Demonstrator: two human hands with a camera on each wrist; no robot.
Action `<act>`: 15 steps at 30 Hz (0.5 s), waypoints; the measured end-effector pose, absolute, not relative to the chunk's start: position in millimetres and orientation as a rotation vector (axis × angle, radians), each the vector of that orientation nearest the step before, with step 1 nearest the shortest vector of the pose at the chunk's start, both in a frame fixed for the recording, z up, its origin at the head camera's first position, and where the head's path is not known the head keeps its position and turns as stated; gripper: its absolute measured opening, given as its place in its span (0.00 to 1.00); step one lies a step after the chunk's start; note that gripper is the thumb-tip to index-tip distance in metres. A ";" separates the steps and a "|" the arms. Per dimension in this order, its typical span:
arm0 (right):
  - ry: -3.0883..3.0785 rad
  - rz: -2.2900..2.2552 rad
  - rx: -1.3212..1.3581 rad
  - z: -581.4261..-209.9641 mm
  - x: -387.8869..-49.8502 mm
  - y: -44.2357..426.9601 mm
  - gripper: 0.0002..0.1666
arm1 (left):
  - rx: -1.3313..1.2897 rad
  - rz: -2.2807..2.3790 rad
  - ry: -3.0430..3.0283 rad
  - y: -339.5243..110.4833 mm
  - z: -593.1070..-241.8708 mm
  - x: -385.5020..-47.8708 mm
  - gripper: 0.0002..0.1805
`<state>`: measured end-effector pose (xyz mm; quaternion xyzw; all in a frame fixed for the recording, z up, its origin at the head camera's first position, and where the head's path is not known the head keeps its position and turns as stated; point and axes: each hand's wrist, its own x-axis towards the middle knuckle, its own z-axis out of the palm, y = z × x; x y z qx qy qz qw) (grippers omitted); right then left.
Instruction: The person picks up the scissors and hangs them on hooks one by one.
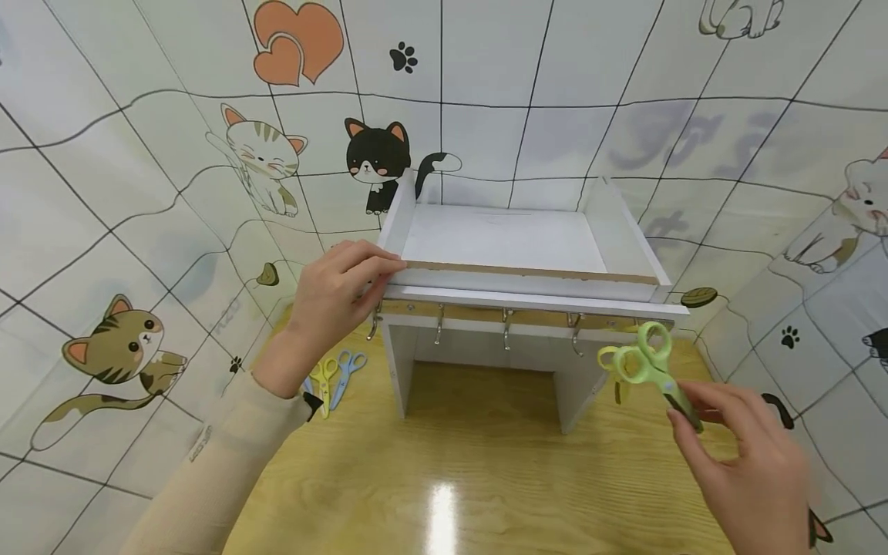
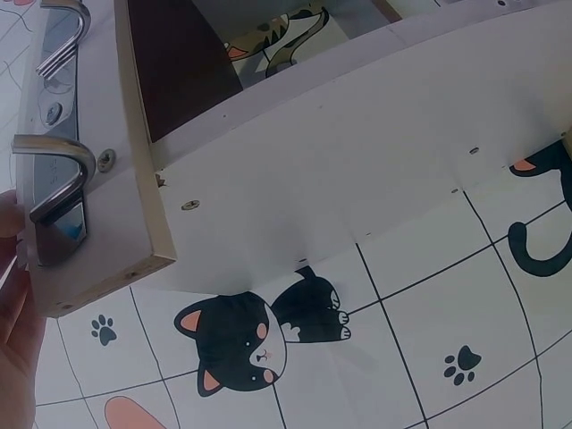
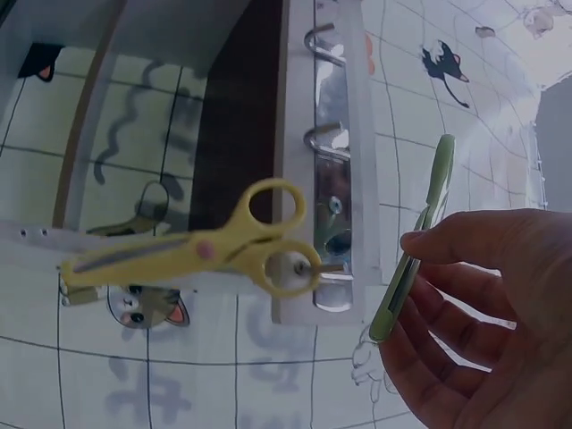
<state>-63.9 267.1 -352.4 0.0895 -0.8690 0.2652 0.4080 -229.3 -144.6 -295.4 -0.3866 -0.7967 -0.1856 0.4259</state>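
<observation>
Green scissors [image 1: 648,358] are pinched by the blade end between thumb and fingers of my right hand [image 1: 752,462], handles up. In the right wrist view the green scissors [image 3: 420,232] appear edge-on beside the hook rail [image 3: 332,179]. Yellow scissors [image 3: 192,250] hang there by one handle loop from the end hook, separate from my right hand [image 3: 492,313]. My left hand [image 1: 333,285] holds the left front edge of the white shelf [image 1: 527,297], thumb below and fingers on top. In the left wrist view, part of my left hand [image 2: 18,331] shows beside two hooks.
Blue scissors [image 1: 347,376] and yellow scissors [image 1: 324,384] lie on the wooden table [image 1: 486,478] left of the shelf, with another blue piece partly behind my left wrist. Several metal hooks line the shelf's front. A tiled-pattern covering with cartoon cats [image 1: 378,158] surrounds the table.
</observation>
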 end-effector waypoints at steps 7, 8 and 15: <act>-2.269 0.677 0.312 -374.2 -78.8 248.0 0.21 | -0.960 -0.452 -2.012 -148.0 -297.2 -226.2 0.11; -2.273 0.659 0.316 -377.2 -81.8 246.7 0.22 | -0.962 -0.451 -2.011 -147.8 -296.6 -226.4 0.11; -2.276 0.542 0.339 -391.8 -94.2 239.7 0.20 | -0.974 -0.463 -1.995 -146.0 -293.4 -228.3 0.11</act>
